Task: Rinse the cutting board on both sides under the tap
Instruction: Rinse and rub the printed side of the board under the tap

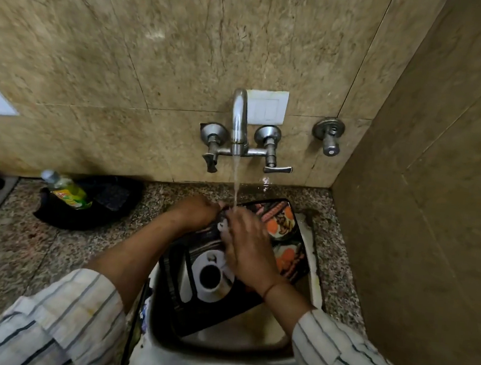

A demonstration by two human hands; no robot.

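Observation:
A black cutting board printed with a coffee cup and food pictures lies tilted across the sink, printed side up. Water runs from the chrome wall tap onto the board's far edge. My left hand grips that far edge at its left. My right hand lies flat on the printed face under the stream, fingers together, covering the board's middle.
A plastic bottle with green liquid lies on a dark cloth on the speckled granite counter to the left. Two tap handles and a separate valve stick out of the tiled wall. A side wall closes in on the right.

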